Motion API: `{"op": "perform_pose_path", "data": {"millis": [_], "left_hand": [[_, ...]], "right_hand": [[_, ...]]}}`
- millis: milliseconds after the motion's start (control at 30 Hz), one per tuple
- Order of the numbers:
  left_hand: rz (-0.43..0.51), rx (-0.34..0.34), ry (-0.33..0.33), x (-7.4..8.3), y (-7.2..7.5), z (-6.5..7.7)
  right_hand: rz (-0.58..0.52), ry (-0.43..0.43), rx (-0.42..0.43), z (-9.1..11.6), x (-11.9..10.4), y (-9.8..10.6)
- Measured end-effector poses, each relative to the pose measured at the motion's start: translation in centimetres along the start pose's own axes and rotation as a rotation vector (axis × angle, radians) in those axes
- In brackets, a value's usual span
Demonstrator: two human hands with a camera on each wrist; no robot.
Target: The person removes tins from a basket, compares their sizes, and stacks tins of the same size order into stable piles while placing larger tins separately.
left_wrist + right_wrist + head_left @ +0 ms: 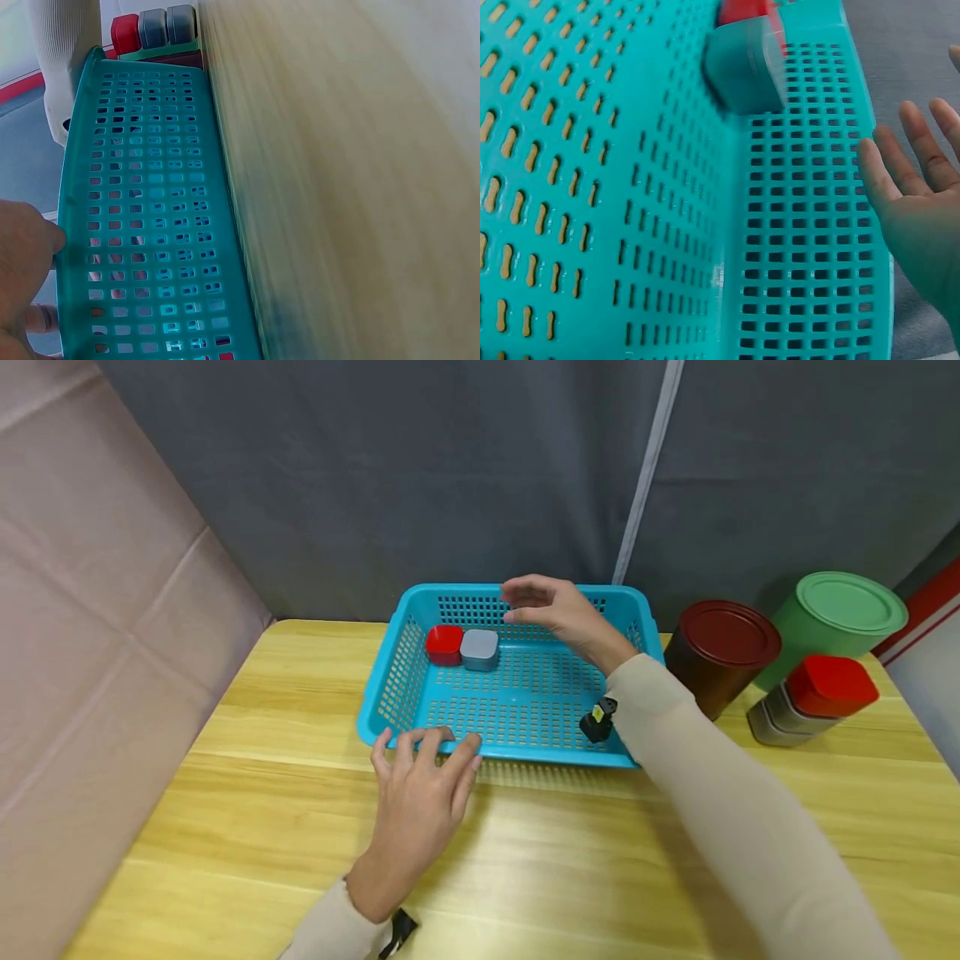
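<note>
A blue plastic basket (517,752) with slotted walls stands on the wooden table. My left hand (420,785) has its fingers hooked over the near rim, left of the middle. Inside, towards the back left, a small red square box (445,643) and a grey-blue one (480,648) sit side by side. My right hand (558,614) hovers by the basket's far side, its fingers loosely bent and holding nothing. In the right wrist view its palm and spread fingers (915,161) show beside the rim, while the grey-blue box (742,67) partly covers the red one.
Right of the basket stand a dark brown canister (723,652) and a green lidded canister (843,618). In front of them, a red box (832,685) and grey boxes (783,717) form a group. A grey curtain (420,485) hangs behind the table.
</note>
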State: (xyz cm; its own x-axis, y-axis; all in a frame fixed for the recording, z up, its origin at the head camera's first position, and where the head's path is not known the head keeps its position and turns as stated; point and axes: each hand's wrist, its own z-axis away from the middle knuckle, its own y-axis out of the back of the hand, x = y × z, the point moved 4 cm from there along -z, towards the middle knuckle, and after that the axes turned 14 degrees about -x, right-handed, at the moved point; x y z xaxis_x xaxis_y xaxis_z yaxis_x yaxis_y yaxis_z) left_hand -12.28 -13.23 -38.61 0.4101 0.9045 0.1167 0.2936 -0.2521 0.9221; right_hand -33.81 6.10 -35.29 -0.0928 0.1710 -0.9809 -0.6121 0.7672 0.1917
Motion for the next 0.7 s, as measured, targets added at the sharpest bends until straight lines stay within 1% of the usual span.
{"op": "perform_pose_path", "data": {"millis": [167, 367, 567, 700], "left_hand": [[0.004, -0.001, 0.001, 0.0, -0.1, 0.0], [0.007, -0.01, 0.006, 0.0, 0.0, -0.1], [0.01, -0.01, 0.003, 0.0, 0.0, -0.1], [0.016, -0.013, 0.003, 0.0, -0.1, -0.1]], "right_hand": [[0.02, -0.02, -0.039, -0.6, 0.9, -0.4], [0.061, -0.064, -0.089, -1.4, 1.8, -1.0], [0.116, -0.116, -0.105, -2.0, 2.8, -1.1], [0.134, -0.136, -0.132, -2.4, 3.5, -1.1]]}}
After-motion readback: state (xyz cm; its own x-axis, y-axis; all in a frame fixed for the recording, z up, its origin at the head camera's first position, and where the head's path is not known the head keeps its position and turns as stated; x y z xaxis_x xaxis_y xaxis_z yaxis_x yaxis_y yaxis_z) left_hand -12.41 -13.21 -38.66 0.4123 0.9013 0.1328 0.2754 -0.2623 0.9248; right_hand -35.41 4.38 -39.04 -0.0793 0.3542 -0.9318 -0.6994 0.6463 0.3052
